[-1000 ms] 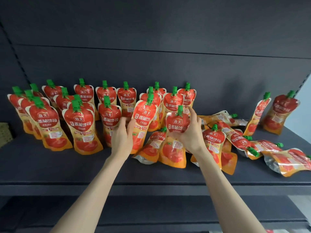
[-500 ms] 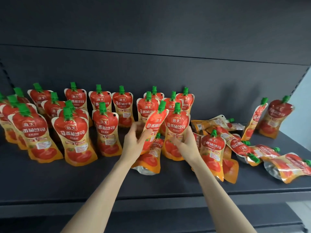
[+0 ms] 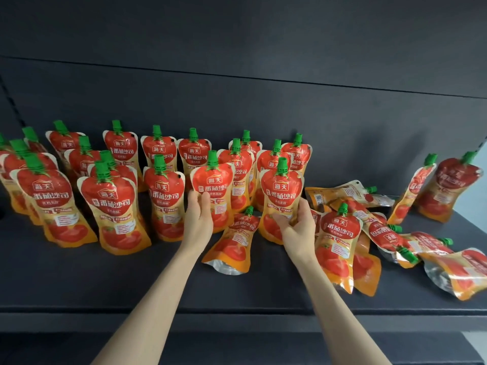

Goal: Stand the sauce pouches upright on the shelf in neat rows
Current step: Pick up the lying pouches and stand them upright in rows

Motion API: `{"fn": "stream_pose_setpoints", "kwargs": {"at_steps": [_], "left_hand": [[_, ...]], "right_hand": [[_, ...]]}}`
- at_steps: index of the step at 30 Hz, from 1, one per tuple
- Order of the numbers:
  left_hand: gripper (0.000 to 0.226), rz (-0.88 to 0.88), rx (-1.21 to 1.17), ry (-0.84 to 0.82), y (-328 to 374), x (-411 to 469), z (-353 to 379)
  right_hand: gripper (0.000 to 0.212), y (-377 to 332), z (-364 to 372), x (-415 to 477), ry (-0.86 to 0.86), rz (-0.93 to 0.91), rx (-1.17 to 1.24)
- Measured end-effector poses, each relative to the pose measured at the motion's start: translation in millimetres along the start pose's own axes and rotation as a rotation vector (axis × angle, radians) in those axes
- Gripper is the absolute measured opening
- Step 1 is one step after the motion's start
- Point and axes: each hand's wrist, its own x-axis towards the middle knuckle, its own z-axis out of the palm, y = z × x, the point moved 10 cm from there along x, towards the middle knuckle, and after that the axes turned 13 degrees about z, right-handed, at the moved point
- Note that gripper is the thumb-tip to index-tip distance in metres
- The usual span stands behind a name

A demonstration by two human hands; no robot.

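Scene: A person reaches over the front edge of a dark shelf (image 3: 105,280), both bare arms extended, sorting red-and-orange sauce pouches with green caps.
Left hand: The left hand (image 3: 199,219) holds the centre pouch (image 3: 213,185) by its lower left side, fingers bent close together against it; the thumb is hidden.
Right hand: The right hand (image 3: 297,227) grips the right-front pouch (image 3: 280,191) at its narrow waist, thumb on the right edge, fingers curled across the front.
Why held so: Both grips sit low, near the base, which likely lets each pouch be steadied on its flat bottom and squared with the front row.
Standing rows: The upright rows (image 3: 110,201) fill the shelf's left half back to the rear panel (image 3: 263,101), labels facing front; the two held pouches extend the front row toward the middle.
Fallen pouch: One fallen pouch (image 3: 234,241) lies tilted between the two hands, cap toward the rear, base toward the front edge.
Toppled heap: A toppled heap (image 3: 382,233) sprawls just beside the right wrist and runs toward the right end; two leaning pouches (image 3: 448,185) stand near the back right corner.
Open room: A bare strip runs along the front edge on the left and middle; the right end is crowded almost to the lip.
Risk: Drawing the right arm back could brush the heap's nearest pouch.
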Motion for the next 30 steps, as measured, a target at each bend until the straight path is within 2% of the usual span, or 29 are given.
{"fn": "stream_pose_setpoints", "kwargs": {"at_steps": [2,5,11,16,23,30], "left_hand": [[0.031,-0.034,-0.029,0.031,-6.3,-1.3,1.2],[0.048,0.003,0.058,0.003,-8.0,-1.6,3.2],[0.065,-0.037,0.119,0.096,-17.4,8.3,-6.8],[0.059,-0.009,0.196,0.119,-16.1,7.9,-6.2],[0.074,-0.082,0.249,0.177,-17.9,10.2,-6.4],[0.069,-0.064,0.301,0.137,-14.6,7.9,-3.1]], "right_hand": [[0.036,1.5,1.4,-2.7,0.014,-0.007,-0.003],[0.036,2.9,3.2,-4.3,0.029,-0.010,0.010],[0.037,4.8,3.4,-5.0,0.049,-0.008,0.081],[0.037,8.5,2.2,-11.1,0.043,-0.032,0.119],[0.039,11.0,11.2,-7.2,-0.026,-0.041,0.104],[0.041,16.7,15.5,-5.3,-0.086,-0.017,0.107]]}}
